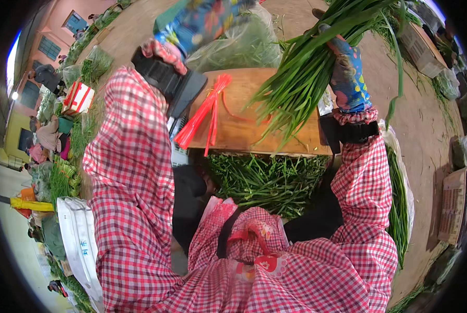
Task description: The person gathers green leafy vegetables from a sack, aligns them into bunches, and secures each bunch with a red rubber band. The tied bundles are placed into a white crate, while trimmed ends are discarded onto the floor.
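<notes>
My right hand (pixel 341 72), in a blue patterned glove with stained fingers, grips a bunch of long flat green leaves (pixel 311 74), probably garlic chives. The leaf ends hang over a wooden board (pixel 233 131). My left hand (pixel 206 27), gloved alike, is blurred at the top edge; its fingers are unclear, so I cannot tell whether it holds anything. On the board's left side lies a bundle of red plastic strips (pixel 202 111), overhanging the front edge. One loose red strip (pixel 233 111) curls beside it. Black devices are strapped around both wrists.
Loose green leaves (pixel 268 180) are heaped below the board, between my knees. Beyond it sits a clear plastic bag (pixel 241 47) of greens. A bag of long leaves (pixel 398 211) stands at my right. White stacked boxes (pixel 76 238) and other people are at left, crates (pixel 452 207) at right.
</notes>
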Demonstrator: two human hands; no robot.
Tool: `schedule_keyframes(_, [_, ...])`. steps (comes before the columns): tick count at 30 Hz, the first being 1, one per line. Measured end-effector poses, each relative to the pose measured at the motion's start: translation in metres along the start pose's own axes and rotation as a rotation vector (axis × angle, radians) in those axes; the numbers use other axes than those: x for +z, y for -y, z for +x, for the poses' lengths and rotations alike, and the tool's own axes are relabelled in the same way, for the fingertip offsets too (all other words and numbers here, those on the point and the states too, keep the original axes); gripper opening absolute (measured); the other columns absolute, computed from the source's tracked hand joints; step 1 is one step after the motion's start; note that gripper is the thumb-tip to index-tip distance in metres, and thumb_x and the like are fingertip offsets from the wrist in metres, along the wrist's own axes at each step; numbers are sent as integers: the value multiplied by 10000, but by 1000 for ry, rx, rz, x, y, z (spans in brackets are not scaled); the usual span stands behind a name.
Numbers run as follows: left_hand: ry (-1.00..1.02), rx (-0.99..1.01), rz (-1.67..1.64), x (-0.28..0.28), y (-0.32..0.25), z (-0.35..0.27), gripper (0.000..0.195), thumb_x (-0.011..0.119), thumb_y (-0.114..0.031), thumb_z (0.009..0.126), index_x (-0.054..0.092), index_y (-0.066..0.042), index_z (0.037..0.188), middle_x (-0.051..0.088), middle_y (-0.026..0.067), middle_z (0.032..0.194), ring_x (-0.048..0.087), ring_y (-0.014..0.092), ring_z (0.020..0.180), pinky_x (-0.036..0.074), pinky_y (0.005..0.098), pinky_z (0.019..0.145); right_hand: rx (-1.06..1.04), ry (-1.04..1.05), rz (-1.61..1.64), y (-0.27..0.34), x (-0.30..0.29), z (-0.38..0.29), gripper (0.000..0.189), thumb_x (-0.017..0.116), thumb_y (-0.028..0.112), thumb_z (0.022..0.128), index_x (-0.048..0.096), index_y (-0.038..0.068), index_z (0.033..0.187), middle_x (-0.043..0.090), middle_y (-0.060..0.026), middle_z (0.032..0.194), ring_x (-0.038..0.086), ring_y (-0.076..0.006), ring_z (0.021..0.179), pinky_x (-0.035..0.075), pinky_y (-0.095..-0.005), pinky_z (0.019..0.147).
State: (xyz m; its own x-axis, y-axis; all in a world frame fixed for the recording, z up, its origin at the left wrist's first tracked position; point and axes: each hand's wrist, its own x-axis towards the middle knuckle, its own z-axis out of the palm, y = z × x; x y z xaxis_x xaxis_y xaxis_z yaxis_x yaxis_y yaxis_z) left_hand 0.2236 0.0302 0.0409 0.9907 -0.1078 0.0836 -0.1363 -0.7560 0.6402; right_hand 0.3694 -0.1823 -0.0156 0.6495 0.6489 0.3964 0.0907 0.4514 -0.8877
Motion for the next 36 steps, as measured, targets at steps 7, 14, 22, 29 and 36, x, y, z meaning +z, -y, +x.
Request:
schedule_keyframes(7, [65, 93, -627, 89, 53, 43, 599, 585, -170, 917, 290, -81, 1432, 449, 74, 1351, 449, 137, 1173, 410, 280, 971, -220, -147, 2, -60, -20, 28, 213, 629, 71, 836, 645, -2, 1035, 695, -63, 946, 651, -137, 825, 513, -271, 732])
schedule_keyframes(14, [55, -139, -1098, 151, 113, 69, 496, 560, -124, 922, 384, -88, 1385, 513, 50, 1265, 482, 143, 1116, 421, 275, 933, 167, -138, -465, -128, -33, -10, 255, 685, 153, 820, 639, 25, 1036, 690, -80, 941, 655, -162, 863, 514, -311, 732])
schedule_keyframes(22, [-52, 13, 54, 148, 89, 83, 347, 608, -247, 784, 619, -94, 1095, 645, 164, 976, 607, 337, 926, 464, 420, 824, 122, -91, -94, -127, -27, -1, 243, 660, 77, 821, 652, -16, 1047, 691, -92, 972, 655, -164, 864, 524, -291, 751])
schedule_keyframes(29, [101, 102, -344, 86, 119, 11, 491, 584, -296, 847, 524, -63, 1276, 508, 152, 1293, 590, 302, 984, 468, 397, 819, -74, -114, -485, -105, -70, 0, 337, 473, 222, 924, 628, -1, 1124, 664, -122, 1010, 642, -185, 895, 526, -309, 745])
schedule_keyframes(36, [26, -494, 67, 178, 123, -80, 624, 536, -475, 873, 482, -29, 1307, 531, 193, 1274, 504, 335, 1189, 402, 419, 998, 27, -86, 328, -43, -93, -12, 579, 515, 323, 915, 368, -10, 1365, 572, -139, 1157, 574, -265, 1020, 470, -407, 929])
